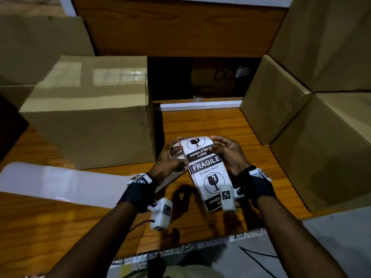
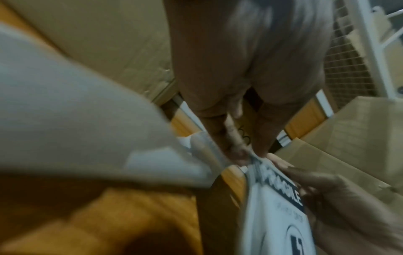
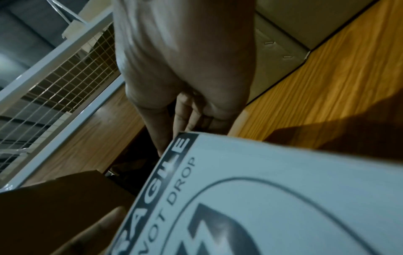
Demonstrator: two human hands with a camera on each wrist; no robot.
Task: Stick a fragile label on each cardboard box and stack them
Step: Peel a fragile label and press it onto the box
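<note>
A strip of black-and-white fragile labels [image 1: 204,167] hangs between both hands above the wooden table [image 1: 200,125]. My left hand [image 1: 170,157] pinches its upper left edge, fingers curled at the label's corner [image 2: 250,155]. My right hand [image 1: 226,151] grips the upper right side, fingers curled over the top label. The strip's lower label [image 3: 272,198] fills the right wrist view. A taped cardboard box [image 1: 90,109] stands just left of the hands. More cardboard boxes [image 1: 301,127] are stacked at the right.
White backing paper [image 1: 60,181] lies on the table at the left. A dark opening [image 1: 200,79] with another box sits behind the table's white rear edge. A spiral notebook [image 1: 200,253] lies at the near edge. A wire-mesh rack [image 3: 54,82] stands beyond.
</note>
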